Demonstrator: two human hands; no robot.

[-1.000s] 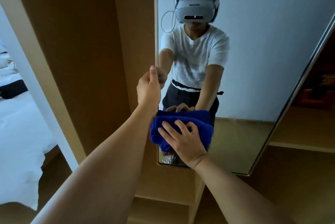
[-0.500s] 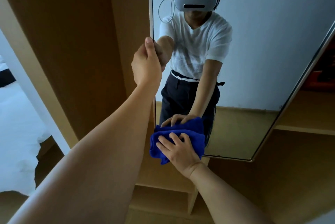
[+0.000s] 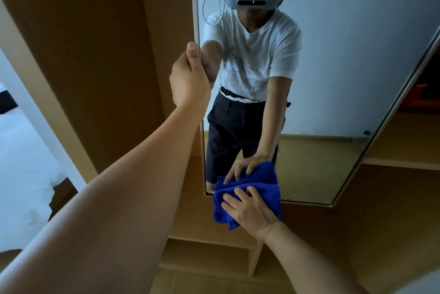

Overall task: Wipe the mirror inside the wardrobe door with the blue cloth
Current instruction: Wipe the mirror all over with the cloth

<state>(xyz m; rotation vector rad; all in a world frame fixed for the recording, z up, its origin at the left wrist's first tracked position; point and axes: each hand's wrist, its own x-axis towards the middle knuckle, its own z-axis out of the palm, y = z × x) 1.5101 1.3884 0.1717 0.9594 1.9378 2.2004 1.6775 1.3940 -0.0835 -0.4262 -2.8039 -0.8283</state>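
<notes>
The right hand (image 3: 252,212), fingers spread, presses the blue cloth (image 3: 247,198) onto the mirror (image 3: 345,79) at its bottom corner. The left hand (image 3: 190,79) is clamped on the door edge (image 3: 197,20). Wiping looks underway, its extent unclear.

blue cloth (image 3: 247,195) + right hand (image 3: 252,212) lower, at mirror (image 3: 333,79) btm corner

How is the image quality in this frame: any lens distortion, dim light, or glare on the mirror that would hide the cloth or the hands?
Head view: strong wide-angle stretch, the near left forearm looks outsized and the mirror edges slant; light is dim and bluish, the wardrobe wood dark; no hard glare on the glass, only faint smudges; cloth, right hand and left hand are sharp.
</notes>
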